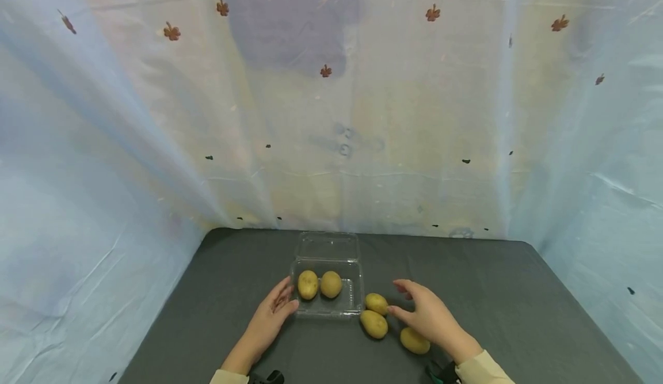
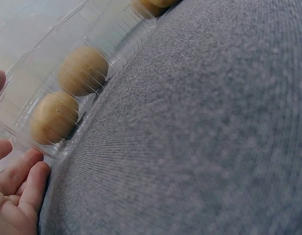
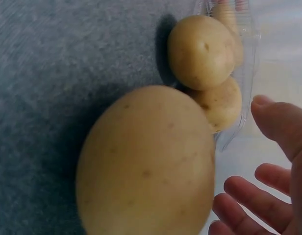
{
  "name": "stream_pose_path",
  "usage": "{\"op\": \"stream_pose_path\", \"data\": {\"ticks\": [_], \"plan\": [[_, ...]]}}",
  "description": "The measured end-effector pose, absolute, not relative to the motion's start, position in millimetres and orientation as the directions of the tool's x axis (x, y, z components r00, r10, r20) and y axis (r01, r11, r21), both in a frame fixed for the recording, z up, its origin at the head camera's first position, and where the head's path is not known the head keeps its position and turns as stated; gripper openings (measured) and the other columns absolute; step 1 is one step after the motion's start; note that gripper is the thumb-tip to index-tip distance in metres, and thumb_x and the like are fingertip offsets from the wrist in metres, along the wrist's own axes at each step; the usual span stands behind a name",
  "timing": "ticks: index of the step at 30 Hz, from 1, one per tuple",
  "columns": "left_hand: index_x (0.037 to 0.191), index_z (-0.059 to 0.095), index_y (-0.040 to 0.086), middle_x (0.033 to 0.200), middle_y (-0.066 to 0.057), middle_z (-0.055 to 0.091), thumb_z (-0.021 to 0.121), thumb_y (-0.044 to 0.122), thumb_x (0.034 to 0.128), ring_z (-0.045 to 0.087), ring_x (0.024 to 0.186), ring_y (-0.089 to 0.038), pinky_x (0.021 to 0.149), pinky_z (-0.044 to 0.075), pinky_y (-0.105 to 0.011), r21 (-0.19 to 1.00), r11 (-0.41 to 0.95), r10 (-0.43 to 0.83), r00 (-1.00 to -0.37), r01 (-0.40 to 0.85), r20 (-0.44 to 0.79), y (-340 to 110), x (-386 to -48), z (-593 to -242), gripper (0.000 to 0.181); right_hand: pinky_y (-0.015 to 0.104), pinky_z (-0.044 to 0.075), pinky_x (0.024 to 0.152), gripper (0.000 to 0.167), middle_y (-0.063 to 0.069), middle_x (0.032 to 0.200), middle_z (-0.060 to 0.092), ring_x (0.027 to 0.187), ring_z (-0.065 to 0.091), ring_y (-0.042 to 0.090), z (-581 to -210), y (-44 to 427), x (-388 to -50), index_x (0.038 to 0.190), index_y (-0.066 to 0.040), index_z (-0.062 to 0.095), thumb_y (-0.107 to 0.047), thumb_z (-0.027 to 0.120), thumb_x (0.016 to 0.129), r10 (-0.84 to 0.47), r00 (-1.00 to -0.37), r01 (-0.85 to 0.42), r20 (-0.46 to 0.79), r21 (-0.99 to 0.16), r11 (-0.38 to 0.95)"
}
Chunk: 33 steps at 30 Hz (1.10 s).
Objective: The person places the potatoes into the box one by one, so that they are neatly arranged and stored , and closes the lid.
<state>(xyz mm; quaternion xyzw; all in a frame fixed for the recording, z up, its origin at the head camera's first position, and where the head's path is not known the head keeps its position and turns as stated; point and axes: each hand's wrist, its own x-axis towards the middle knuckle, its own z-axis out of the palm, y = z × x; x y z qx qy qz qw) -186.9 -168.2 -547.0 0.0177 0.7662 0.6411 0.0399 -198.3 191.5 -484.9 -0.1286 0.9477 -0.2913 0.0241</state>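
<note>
The left hand point(image 1: 270, 314) is positioned at the near left corner of a clear, rectangular plastic container point(image 1: 326, 314). Its fingers lie relaxed along the left wall, with the thumb set apart at the corner; whether they press the plastic cannot be told. This placement would presumably steady a light box.

Inside the container, an oval yellow-brown potato point(image 1: 308, 284) sits at the left, with a rounder brownish potato point(image 1: 331, 284) just beside it. The clear hinged lid point(image 1: 328, 246) is folded back on the far side, which leaves the top accessible from the near side.

Just outside the near right corner are a small oval yellow potato point(image 1: 376, 304) and, nearer the person, a larger oval yellow potato point(image 1: 374, 324); these two appear to touch. Further right, a separate oval yellow potato point(image 1: 415, 341) lies partly beneath the right hand point(image 1: 429, 313). That hand is spread, thumb apart from fingers, and pinches nothing; the spacing appears suited to a potato's width.

The work surface is a table covered in dark grey woven cloth point(image 1: 492, 292). Pale, semi-glossy sheeting point(image 1: 393, 119), printed with brown leaf shapes, encloses the back and both sides.
</note>
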Motion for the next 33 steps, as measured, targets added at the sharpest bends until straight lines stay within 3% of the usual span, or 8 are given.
{"op": "stream_pose_path", "data": {"ticks": [14,33], "plan": [[0.153,0.028,0.017,0.149,-0.016,0.038,0.062,0.033,0.0953,0.033,0.139,-0.028,0.112,0.030,-0.045,0.986,0.164,0.076,-0.996,-0.040,-0.053,-169.4,-188.2,-550.4,0.069,0.048,0.053,0.080,0.071,0.009,0.119,0.063,0.103,0.061,0.028,-492.8,180.2,-203.9,0.133,-0.008,0.054,-0.057,0.067,0.083,-0.354,-0.935,-0.267,-0.022,-0.612,0.744],[0.152,0.030,0.016,0.149,-0.016,0.039,0.063,0.034,0.0948,0.032,0.139,-0.028,0.113,0.028,-0.043,0.987,0.158,0.091,-0.995,-0.021,-0.035,-168.7,-187.4,-548.9,0.069,0.046,0.054,0.080,0.058,0.003,0.114,0.064,0.102,0.061,0.024,-497.0,167.6,-212.5,0.133,-0.007,0.055,-0.046,0.064,0.091,-0.409,-0.909,-0.254,-0.085,-0.664,0.703]]}}
